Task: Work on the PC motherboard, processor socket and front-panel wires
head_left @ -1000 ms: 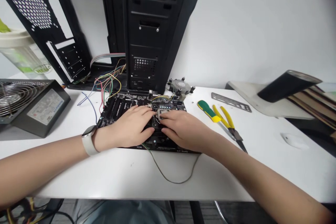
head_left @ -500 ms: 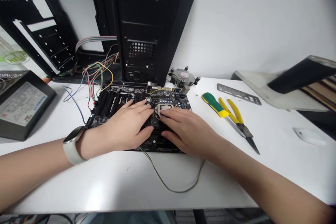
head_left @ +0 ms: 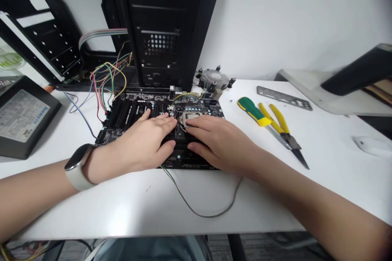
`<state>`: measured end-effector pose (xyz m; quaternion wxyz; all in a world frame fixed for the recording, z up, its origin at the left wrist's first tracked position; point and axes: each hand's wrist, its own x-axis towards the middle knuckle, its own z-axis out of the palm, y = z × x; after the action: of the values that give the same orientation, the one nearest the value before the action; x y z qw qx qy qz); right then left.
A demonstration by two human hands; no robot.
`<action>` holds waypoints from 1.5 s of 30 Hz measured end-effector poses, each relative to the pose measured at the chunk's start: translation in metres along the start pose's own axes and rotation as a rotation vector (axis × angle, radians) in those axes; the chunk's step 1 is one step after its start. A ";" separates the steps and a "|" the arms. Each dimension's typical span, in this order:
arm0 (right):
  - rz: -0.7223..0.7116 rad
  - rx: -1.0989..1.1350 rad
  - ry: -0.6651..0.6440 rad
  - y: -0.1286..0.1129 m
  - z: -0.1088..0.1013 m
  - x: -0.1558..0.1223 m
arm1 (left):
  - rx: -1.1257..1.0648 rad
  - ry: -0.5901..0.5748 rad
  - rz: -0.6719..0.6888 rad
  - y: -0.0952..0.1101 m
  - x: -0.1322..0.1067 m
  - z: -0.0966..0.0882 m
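Note:
A black motherboard (head_left: 180, 145) lies flat on the white table, with the metal-framed CPU socket (head_left: 189, 117) near its middle. My left hand (head_left: 147, 138) rests over the expansion slots, fingers stretched out and thumb apart, holding nothing. My right hand (head_left: 219, 138) lies across the board's right part; its fingertips touch the socket frame and its thumb is apart below. A thin bent wire lever (head_left: 183, 129) shows between the two hands, close to the right fingertips. Part of the socket is hidden under the right fingers.
Behind the board stands a black computer case (head_left: 159, 16), with a CPU fan (head_left: 214, 78) at its right. Coloured wires (head_left: 112, 74) run to the board. A power supply (head_left: 24, 118) sits left. Right lie a screwdriver (head_left: 252, 111), yellow-handled pliers (head_left: 280, 124), a metal plate (head_left: 284, 98) and a mouse (head_left: 370, 145).
The camera view has shifted slightly, so the case and table sit higher in the picture. Both hands stay almost in the same place on the motherboard.

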<state>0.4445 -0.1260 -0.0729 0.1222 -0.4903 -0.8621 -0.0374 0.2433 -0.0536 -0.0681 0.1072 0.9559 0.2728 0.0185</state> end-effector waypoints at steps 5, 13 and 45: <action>0.000 0.017 0.007 0.001 0.000 0.002 | -0.002 -0.002 -0.001 0.001 0.001 -0.001; 0.010 0.029 -0.025 -0.002 -0.002 0.005 | -0.033 -0.003 -0.001 -0.001 0.000 0.002; 0.092 0.135 -0.105 -0.013 -0.005 0.011 | -0.031 0.100 0.086 -0.004 0.002 0.009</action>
<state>0.4285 -0.1241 -0.0648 0.1111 -0.5214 -0.8444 0.0522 0.2434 -0.0512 -0.0777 0.1075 0.9628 0.2363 0.0749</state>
